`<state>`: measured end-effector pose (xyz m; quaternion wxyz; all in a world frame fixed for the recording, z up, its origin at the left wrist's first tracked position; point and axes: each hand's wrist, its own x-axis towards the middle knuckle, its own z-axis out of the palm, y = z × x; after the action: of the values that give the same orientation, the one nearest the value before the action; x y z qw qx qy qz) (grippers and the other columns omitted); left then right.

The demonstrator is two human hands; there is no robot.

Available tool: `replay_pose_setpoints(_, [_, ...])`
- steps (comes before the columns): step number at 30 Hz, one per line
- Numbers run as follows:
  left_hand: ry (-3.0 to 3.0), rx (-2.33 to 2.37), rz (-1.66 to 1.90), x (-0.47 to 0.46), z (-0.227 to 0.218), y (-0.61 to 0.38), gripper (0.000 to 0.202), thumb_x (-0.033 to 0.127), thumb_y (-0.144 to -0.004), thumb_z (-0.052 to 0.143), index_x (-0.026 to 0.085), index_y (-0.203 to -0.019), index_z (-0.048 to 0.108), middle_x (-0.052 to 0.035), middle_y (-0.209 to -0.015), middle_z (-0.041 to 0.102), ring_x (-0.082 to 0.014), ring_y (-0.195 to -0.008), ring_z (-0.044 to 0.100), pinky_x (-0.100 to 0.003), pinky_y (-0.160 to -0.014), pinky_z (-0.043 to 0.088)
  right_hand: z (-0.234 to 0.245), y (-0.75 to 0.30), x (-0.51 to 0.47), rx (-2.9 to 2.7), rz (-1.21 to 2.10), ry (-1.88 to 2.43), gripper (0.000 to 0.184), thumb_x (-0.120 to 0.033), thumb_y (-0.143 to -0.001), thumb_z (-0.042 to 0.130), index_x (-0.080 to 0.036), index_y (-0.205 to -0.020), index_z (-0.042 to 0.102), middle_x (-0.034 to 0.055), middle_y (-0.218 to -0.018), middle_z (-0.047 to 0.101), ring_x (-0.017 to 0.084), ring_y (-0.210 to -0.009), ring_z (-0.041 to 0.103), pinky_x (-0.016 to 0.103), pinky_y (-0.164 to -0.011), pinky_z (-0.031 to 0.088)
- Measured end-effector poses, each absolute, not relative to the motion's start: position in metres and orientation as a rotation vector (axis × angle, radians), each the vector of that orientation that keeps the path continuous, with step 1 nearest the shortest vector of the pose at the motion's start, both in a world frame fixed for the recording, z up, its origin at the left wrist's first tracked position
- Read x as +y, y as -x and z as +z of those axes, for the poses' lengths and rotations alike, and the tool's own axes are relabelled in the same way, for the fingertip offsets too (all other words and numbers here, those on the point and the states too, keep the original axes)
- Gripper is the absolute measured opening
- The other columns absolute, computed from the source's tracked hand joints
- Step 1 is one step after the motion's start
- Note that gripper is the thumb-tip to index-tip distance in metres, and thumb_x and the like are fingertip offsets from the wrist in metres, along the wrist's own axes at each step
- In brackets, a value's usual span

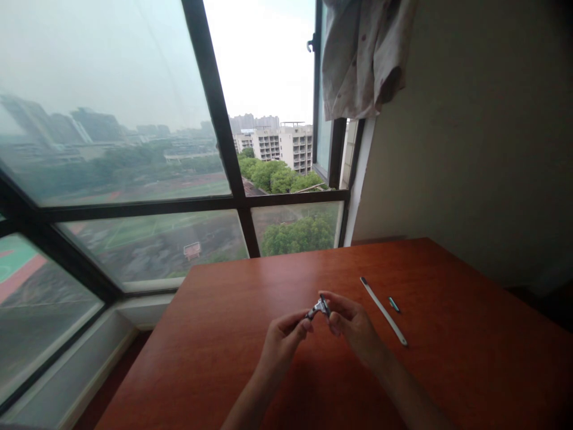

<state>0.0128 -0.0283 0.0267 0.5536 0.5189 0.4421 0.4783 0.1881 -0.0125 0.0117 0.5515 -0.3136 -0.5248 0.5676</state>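
Both my hands meet over the middle of a reddish-brown wooden table (215,358). Between them is a small dark and silvery part (319,308), too small to name. My left hand (283,343) pinches its lower left end with thumb and fingertips. My right hand (351,322) pinches its upper right end, fingers curled. A long thin white stick with a dark tip (383,310) lies on the table just right of my right hand. A short dark teal piece (394,304) lies beside the stick.
A large window with a dark frame (233,173) runs along the table's far and left sides. A pale cloth (362,60) hangs at the upper right, next to a plain wall (470,137).
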Motion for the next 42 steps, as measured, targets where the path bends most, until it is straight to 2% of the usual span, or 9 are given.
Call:
replay_pose_setpoints(7, [-1.288, 1.051, 1.12, -0.026, 0.02, -0.01, 0.033, 0.044, -0.074, 0.069, 0.012, -0.082, 0.076, -0.0019, -0.062, 0.057, -0.0132, -0.06, 0.042, -0.023, -0.057, 0.033, 0.015, -0.192, -0.012, -1.318, 1.289, 0.831, 0.056, -0.055, -0.071, 0.071, -0.02, -0.113, 0.067, -0.0003, -0.066, 0.055, 0.008, -0.048, 0.04, 0.021, -0.043, 0.035])
replay_pose_setpoints(14, [-1.343, 1.12, 1.189, -0.025, 0.017, -0.011, 0.03, 0.044, -0.073, 0.068, 0.015, -0.077, 0.075, -0.0023, -0.065, 0.06, -0.0152, -0.061, 0.045, -0.023, -0.058, 0.035, 0.012, -0.192, -0.011, -1.354, 1.28, 0.891, 0.054, -0.052, -0.076, 0.067, -0.019, -0.118, 0.063, 0.0003, -0.066, 0.057, 0.01, -0.052, 0.044, 0.021, -0.045, 0.036])
replay_pose_setpoints(26, [-1.316, 1.101, 1.206, -0.023, 0.011, -0.012, 0.03, 0.042, -0.076, 0.067, 0.014, -0.084, 0.075, -0.0027, -0.066, 0.061, -0.0151, -0.063, 0.047, -0.024, -0.059, 0.038, 0.016, -0.19, -0.012, -1.324, 1.294, 0.839, 0.048, -0.048, -0.081, 0.064, -0.019, -0.119, 0.06, -0.0011, -0.066, 0.056, 0.008, -0.05, 0.041, 0.021, -0.046, 0.034])
replay_pose_setpoints(32, [-1.259, 1.111, 1.202, -0.022, 0.014, -0.012, 0.035, 0.044, -0.073, 0.069, 0.014, -0.091, 0.075, -0.0029, -0.065, 0.06, -0.015, -0.061, 0.046, -0.024, -0.057, 0.038, 0.01, -0.187, -0.009, -1.338, 1.3, 0.854, 0.051, -0.045, -0.077, 0.069, -0.02, -0.12, 0.059, -0.002, -0.069, 0.055, 0.009, -0.052, 0.045, 0.021, -0.045, 0.033])
replay_pose_setpoints(35, [-1.263, 1.12, 1.206, -0.021, 0.015, -0.01, 0.034, 0.044, -0.073, 0.069, 0.014, -0.089, 0.075, -0.0028, -0.065, 0.06, -0.0147, -0.061, 0.046, -0.023, -0.057, 0.037, 0.006, -0.196, -0.002, -1.483, 1.103, 0.986, 0.044, -0.039, -0.078, 0.068, -0.021, -0.118, 0.06, 0.0, -0.074, 0.059, 0.013, -0.062, 0.053, 0.024, -0.054, 0.04])
replay_pose_setpoints(38, [-1.264, 1.146, 1.212, -0.02, 0.015, -0.008, 0.034, 0.045, -0.073, 0.069, 0.014, -0.085, 0.075, -0.0027, -0.065, 0.06, -0.014, -0.059, 0.045, -0.023, -0.056, 0.036, 0.002, -0.224, 0.009, -1.666, 0.568, 1.359, 0.022, -0.028, -0.083, 0.06, -0.02, -0.102, 0.068, 0.0045, -0.083, 0.064, 0.018, -0.074, 0.059, 0.028, -0.067, 0.043])
replay_pose_setpoints(39, [-1.261, 1.156, 1.213, -0.019, 0.015, -0.008, 0.034, 0.046, -0.072, 0.069, 0.014, -0.084, 0.075, -0.0027, -0.065, 0.06, -0.0138, -0.059, 0.045, -0.023, -0.055, 0.036, -0.001, -0.236, 0.013, -1.69, 0.401, 1.513, 0.02, -0.024, -0.085, 0.056, -0.02, -0.099, 0.069, 0.0065, -0.088, 0.065, 0.02, -0.08, 0.06, 0.029, -0.071, 0.043])
replay_pose_setpoints(42, [-1.245, 1.169, 1.213, -0.019, 0.014, -0.008, 0.036, 0.046, -0.071, 0.07, 0.014, -0.085, 0.075, -0.0026, -0.065, 0.06, -0.0139, -0.059, 0.045, -0.023, -0.055, 0.036, -0.008, -0.27, 0.019, -1.713, 0.108, 1.953, 0.021, -0.02, -0.085, 0.054, -0.017, -0.099, 0.069, 0.0107, -0.093, 0.065, 0.021, -0.081, 0.062, 0.028, -0.067, 0.041])
